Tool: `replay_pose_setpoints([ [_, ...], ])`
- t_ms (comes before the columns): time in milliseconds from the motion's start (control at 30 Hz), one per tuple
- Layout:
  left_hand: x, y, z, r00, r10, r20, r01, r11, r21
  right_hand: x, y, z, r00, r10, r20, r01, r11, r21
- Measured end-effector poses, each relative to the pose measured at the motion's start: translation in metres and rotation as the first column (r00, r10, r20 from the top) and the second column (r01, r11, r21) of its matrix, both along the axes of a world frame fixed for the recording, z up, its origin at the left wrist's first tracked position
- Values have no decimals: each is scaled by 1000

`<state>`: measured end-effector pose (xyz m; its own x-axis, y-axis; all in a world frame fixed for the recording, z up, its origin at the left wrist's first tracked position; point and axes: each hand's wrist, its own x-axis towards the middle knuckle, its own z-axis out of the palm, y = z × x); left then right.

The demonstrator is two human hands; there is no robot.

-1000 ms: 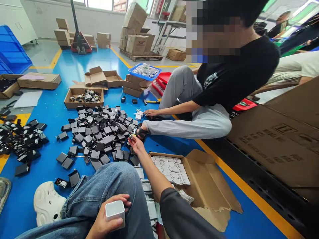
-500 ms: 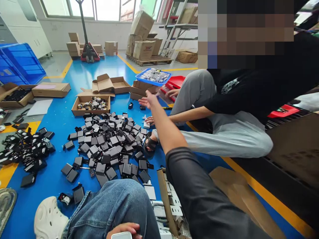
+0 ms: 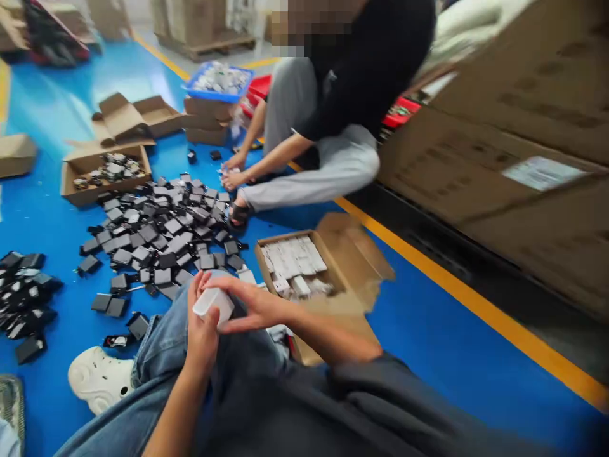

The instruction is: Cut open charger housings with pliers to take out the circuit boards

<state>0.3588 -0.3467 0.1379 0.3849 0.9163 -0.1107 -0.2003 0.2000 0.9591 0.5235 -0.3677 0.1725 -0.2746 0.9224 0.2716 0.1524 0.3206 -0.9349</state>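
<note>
- Grasping a white box-shaped casing (image 3: 214,306) above the lap, in the fingers of the left hand (image 3: 202,333); well inside the frame now, barely over its bottom border half a second ago.
- Bringing the right hand (image 3: 257,304) back from full stretch past the grey heap, to curve its fingers round the casing's other side. Cannot tell whether gripping or only steadying; casing partly covered by both hands.
- Uncovering the open cardboard box (image 3: 359,251) of white parts (image 3: 295,257), largely behind the right arm half a second ago.
- Hiding the near edge of the heap of dark grey casings (image 3: 164,222) behind the denim-clad knee (image 3: 178,311).
- Closing the co-worker's hands (image 3: 233,181) together on a small white piece near the sandal (image 3: 238,216), after one lay by the red bin (image 3: 259,86); too blurred to identify the piece.
- Swinging the view: showing more of the large carton (image 3: 451,171), its label (image 3: 542,172) unreadable; blurring the contents of the blue tray (image 3: 216,97); cutting off the pallet truck (image 3: 52,38).
</note>
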Motion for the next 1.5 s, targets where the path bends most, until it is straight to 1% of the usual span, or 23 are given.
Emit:
replay_pose_setpoints([
  [67, 18, -5, 0, 990, -137, -26, 137, 990, 10, 4, -29, -13, 983, -184, -9, 183, 981, -63],
  [133, 27, -14, -4, 970, -223, -95, 226, 974, 27, 19, -56, -36, 927, -375, -31, 362, 911, -200],
  [167, 28, -17, -6, 963, -238, -127, 246, 968, 44, 32, -69, -49, 881, -473, -7, 453, 847, -279],
  [233, 22, -21, -9, 963, -234, -137, 246, 966, 78, 65, -94, -74, 739, -663, 120, 651, 657, -379],
  [267, 18, -21, -10, 965, -229, -124, 241, 967, 87, 84, -105, -85, 632, -737, 241, 762, 534, -367],
  [300, 13, -21, -10, 966, -229, -117, 240, 967, 86, 105, -115, -94, 539, -782, 312, 833, 440, -336],
  [333, 8, -20, -10, 967, -228, -116, 238, 968, 83, 125, -124, -103, 466, -809, 359, 877, 369, -309],
  [400, 0, -20, -9, 965, -224, -136, 235, 969, 74, 161, -137, -116, 355, -829, 432, 930, 266, -255],
  [467, -6, -21, -8, 960, -231, -160, 244, 968, 61, 184, -143, -126, 307, -818, 486, 950, 229, -214],
  [533, -12, -23, -8, 962, -221, -160, 231, 972, 47, 190, -141, -134, 302, -796, 524, 953, 248, -173],
  [600, -20, -24, -10, 967, -201, -157, 207, 978, 29, 178, -131, -142, 325, -770, 548, 944, 302, -135],
  [667, -29, -26, -13, 970, -181, -164, 185, 983, 6, 154, -116, -149, 396, -726, 563, 908, 400, -123],
  [767, -40, -28, -17, 968, -173, -180, 173, 985, -19, 105, -84, -160, 569, -589, 575, 787, 594, -170],
  [833, -44, -29, -20, 967, -171, -190, 172, 985, -14, 75, -59, -168, 635, -499, 590, 716, 665, -210],
  [900, -45, -30, -22, 964, -176, -198, 178, 984, -4, 51, -32, -176, 636, -457, 622, 712, 659, -243],
  [1033, -44, -31, -23, 966, -167, -199, 169, 986, -8, 26, 12, -193, 573, -445, 689, 788, 530, -314],
  [1100, -44, -31, -23, 967, -156, -202, 157, 988, -13, 23, 22, -199, 564, -451, 692, 809, 471, -352],
  [1167, -45, -32, -22, 967, -157, -200, 155, 988, -26, 25, 22, -200, 578, -469, 668, 809, 439, -391],
  [1267, -45, -32, -19, 969, -161, -189, 155, 987, -43, 35, 5, -190, 620, -526, 582, 784, 450, -428],
  [1333, -43, -33, -15, 966, -148, -213, 144, 989, -34, 40, -14, -172, 634, -582, 510, 773, 478, -417],
  [1400, -36, -35, -9, 954, -132, -269, 135, 991, -7, 36, -35, -144, 648, -659, 382, 761, 538, -363],
  [1467, -25, -37, -1, 939, -144, -313, 156, 988, 12, 22, -53, -111, 684, -704, 192, 728, 637, -253],
  [1500, -19, -38, 3, 933, -160, -323, 175, 985, 15, 13, -61, -93, 712, -689, 131, 701, 688, -189],
])
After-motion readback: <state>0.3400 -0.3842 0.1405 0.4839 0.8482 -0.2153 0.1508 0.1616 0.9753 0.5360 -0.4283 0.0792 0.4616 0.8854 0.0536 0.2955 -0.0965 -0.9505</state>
